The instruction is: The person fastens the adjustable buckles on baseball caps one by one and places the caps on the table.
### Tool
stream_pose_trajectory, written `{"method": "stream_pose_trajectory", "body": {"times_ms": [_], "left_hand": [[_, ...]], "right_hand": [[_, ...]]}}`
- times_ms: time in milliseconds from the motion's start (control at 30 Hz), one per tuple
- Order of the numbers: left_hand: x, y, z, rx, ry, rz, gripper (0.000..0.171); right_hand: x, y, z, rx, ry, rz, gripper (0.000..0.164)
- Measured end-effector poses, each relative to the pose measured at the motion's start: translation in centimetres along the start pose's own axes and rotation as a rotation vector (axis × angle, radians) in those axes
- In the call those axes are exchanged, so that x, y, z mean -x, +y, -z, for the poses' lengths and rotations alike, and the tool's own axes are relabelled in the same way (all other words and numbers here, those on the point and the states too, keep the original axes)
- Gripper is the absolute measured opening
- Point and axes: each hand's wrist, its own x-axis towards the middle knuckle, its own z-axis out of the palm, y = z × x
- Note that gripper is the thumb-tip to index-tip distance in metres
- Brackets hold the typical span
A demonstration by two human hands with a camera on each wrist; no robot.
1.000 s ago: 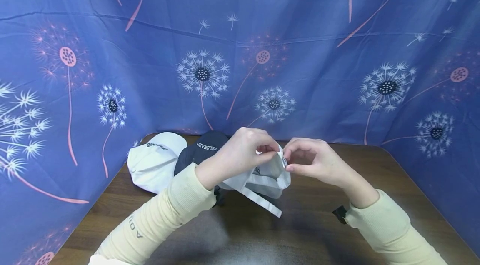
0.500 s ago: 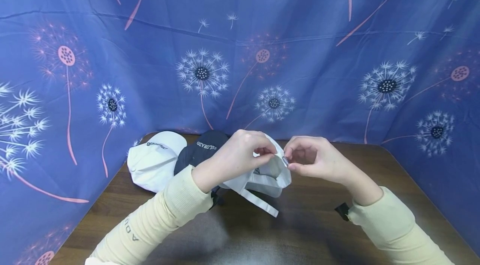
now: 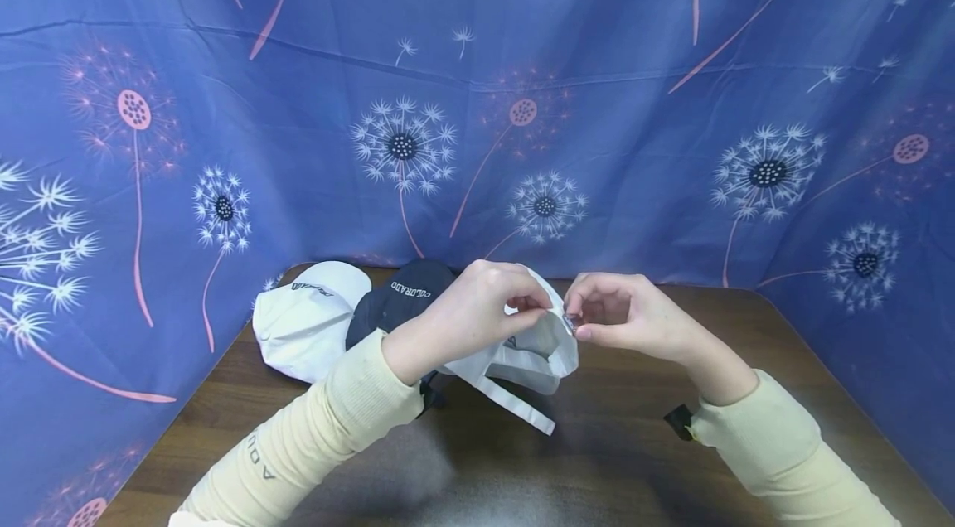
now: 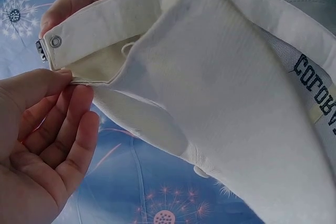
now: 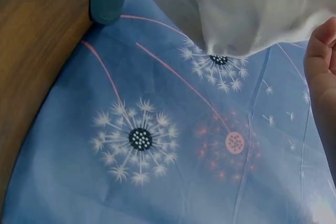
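Held up above the table is a white baseball cap (image 3: 522, 376), its back turned toward my right hand. My left hand (image 3: 485, 307) pinches the fabric edge beside the cap's back opening between thumb and fingertip; the left wrist view shows the other fingers loosely bent. Between its thumb and fingers, my right hand (image 3: 642, 320) pinches a small metal buckle (image 3: 570, 323) at that edge. In the left wrist view, the buckle (image 4: 41, 50) sits at the end of a band with a metal eyelet (image 4: 55, 41). A loose white strap (image 3: 515, 405) hangs below the cap.
Left of my hands, a white cap (image 3: 306, 328) and a dark cap (image 3: 395, 303), each with lettering, lie on the wooden table (image 3: 634, 461). A blue curtain (image 3: 634, 146) with a dandelion print stands behind and at both sides.
My left hand has shifted slightly left, and more of the cap's white edge shows above its fingers. The hanging strap's end has swung a little left. The buckle has tilted slightly.
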Motion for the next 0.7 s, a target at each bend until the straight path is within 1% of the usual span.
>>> {"method": "stream_pose_trajectory", "body": {"times_ms": [100, 233, 333, 500, 700], "left_hand": [[0.05, -0.03, 0.05, 0.005, 0.006, -0.003, 0.007], [0.12, -0.17, 0.07, 0.011, 0.015, -0.01, 0.007], [0.16, -0.23, 0.06, 0.02, 0.024, -0.019, 0.007], [0.21, -0.36, 0.03, 0.03, 0.041, -0.028, 0.007], [0.32, -0.3, 0.3, 0.03, 0.042, -0.008, 0.008]], "right_hand": [[0.03, 0.11, -0.14, -0.028, 0.015, -0.01, 0.022], [0.05, 0.23, -0.28, -0.042, 0.042, -0.057, 0.018], [0.08, 0.34, -0.41, -0.053, 0.064, -0.075, 0.017], [0.05, 0.53, -0.62, -0.052, 0.089, -0.036, 0.017], [0.14, 0.73, -0.61, -0.041, 0.112, -0.01, 0.018]]}}
